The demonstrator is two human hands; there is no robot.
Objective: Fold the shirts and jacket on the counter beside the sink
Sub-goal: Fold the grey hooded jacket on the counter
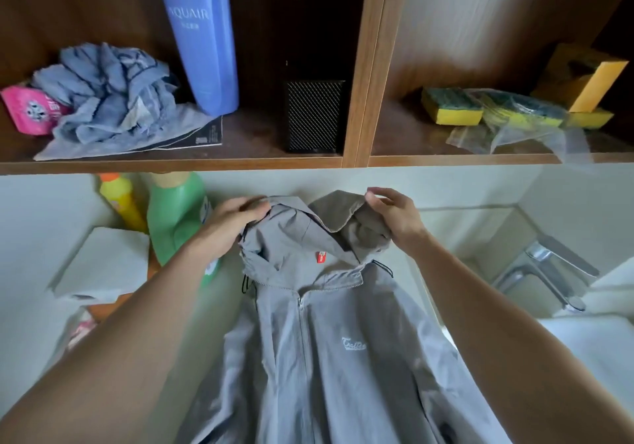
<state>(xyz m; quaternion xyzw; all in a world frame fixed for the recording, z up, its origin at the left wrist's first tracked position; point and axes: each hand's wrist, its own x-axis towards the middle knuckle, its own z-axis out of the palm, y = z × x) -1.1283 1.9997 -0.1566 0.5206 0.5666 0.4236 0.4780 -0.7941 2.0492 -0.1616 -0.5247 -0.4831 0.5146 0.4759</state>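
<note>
One head cam, wide-angle, faces fwd & down toward the back wall. Close in: jacket [326,357] fills centre & bottom of frame. Shelf [171,164] spans the top, its boards seen from slightly above. Faucet [549,272] sits near the right edge.

Jacket [308,357] in the middle, 2 bottles [175,224] behind-left, tap [549,268] at right, shelf [171,165] above.

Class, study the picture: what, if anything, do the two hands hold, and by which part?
Both hold the grey jacket by its hood: the left hand grips one side, the right hand pinches the other.
</note>
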